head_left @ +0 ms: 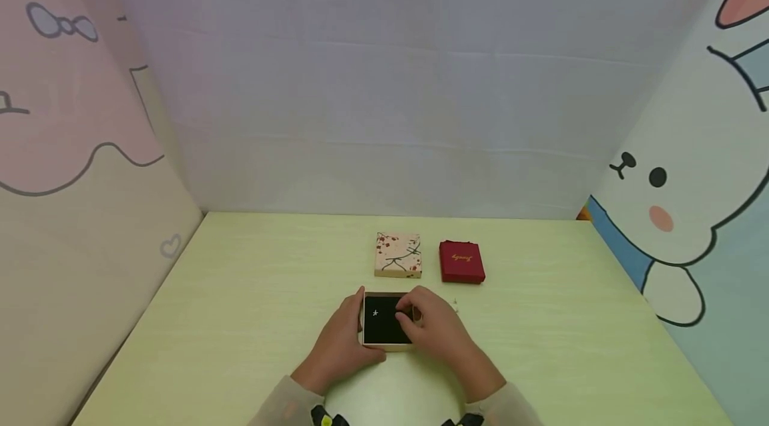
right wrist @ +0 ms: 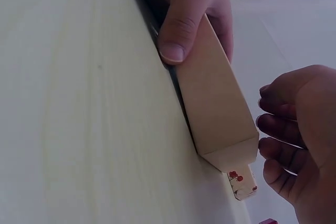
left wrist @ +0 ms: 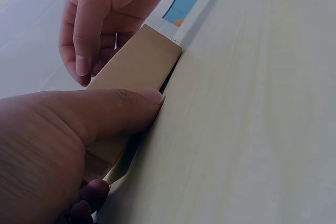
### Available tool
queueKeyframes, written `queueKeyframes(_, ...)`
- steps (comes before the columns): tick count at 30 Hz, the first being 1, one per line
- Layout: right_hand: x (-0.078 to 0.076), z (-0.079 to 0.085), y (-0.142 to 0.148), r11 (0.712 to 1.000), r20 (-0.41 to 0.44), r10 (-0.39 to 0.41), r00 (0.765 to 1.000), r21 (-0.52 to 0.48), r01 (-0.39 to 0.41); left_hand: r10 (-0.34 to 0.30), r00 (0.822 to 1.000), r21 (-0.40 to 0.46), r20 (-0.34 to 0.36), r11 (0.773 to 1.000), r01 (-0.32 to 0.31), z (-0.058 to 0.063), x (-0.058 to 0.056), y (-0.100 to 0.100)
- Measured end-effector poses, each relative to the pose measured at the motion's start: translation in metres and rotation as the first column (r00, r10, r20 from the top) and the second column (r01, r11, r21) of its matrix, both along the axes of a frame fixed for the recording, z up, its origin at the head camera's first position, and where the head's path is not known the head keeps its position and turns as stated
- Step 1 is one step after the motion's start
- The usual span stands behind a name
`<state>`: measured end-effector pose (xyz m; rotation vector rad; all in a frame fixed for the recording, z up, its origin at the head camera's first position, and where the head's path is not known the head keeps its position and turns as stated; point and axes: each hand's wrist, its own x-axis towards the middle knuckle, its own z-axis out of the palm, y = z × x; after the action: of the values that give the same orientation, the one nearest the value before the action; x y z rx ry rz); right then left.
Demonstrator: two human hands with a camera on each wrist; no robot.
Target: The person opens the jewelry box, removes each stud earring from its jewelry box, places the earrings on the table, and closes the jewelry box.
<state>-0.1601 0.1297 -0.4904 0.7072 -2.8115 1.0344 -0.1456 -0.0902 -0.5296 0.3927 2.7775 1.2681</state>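
Note:
In the head view a small open box [head_left: 387, 348] lies on the table with a black insert [head_left: 381, 329] inside. A tiny silver star-shaped piece [head_left: 375, 313] sits on the insert's left part. My left hand [head_left: 342, 339] holds the box at its left side, the thumb along the near wall, as the left wrist view also shows. My right hand [head_left: 435, 329] is over the insert's right part with its fingers curled and thumb and forefinger tips close together. Whether anything is between those tips is too small to see.
Behind the box stand a cream lid-like square box with a red blossom print [head_left: 398, 255] and a dark red box [head_left: 462, 262] with gold lettering. A tiny pale item [head_left: 455, 306] lies on the table [head_left: 270, 292] beyond my right hand.

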Motion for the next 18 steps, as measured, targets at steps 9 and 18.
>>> queueKeyframes(9, 0.0, 0.003, -0.011, 0.999, 0.021, 0.029, 0.999, -0.016, -0.029, -0.013, 1.0, 0.007, -0.005, 1.0, 0.013, -0.003, 0.0, -0.001)
queueKeyframes(18, -0.004, 0.003, -0.015, 1.0, 0.003, 0.018, 1.0, 0.002, -0.018, -0.011, 1.0, 0.001, -0.016, 1.0, 0.011, -0.005, -0.002, -0.002)
